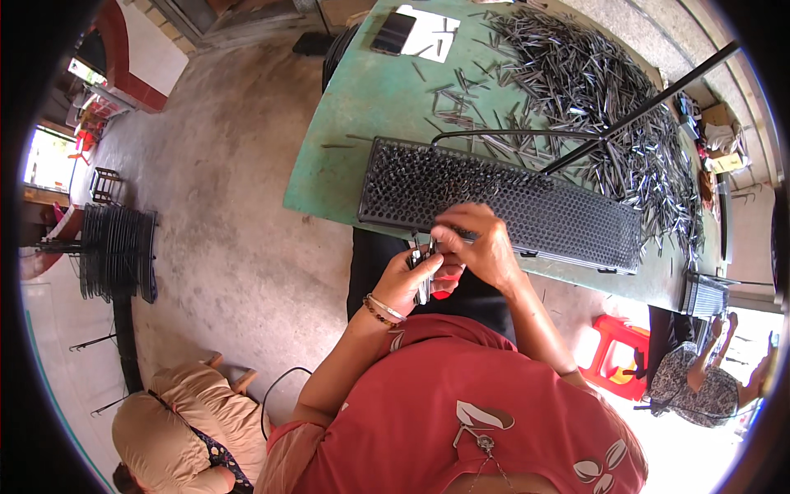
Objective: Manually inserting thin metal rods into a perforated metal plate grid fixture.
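Observation:
My left hand (399, 284) is closed around a small bunch of slim dark metal pieces (422, 288), in front of my body at the table's near edge. Just to its right, my right hand (491, 253) has thumb and fingers bent together by the top of the bunch; what they pinch is too small to make out. Something red (444, 290) shows beside the fingers, its kind unclear. Beyond both hands lies a long black tray with rows of round holes (568, 218). Pieces fill many holes toward its left end.
A large heap of slim dark pieces (576, 74) covers the far right of the green table (329, 177). A phone (393, 33) lies on white paper at the back. A black metal rod (675, 86) crosses above the tray. People are at lower left and right, by a red stool (613, 354).

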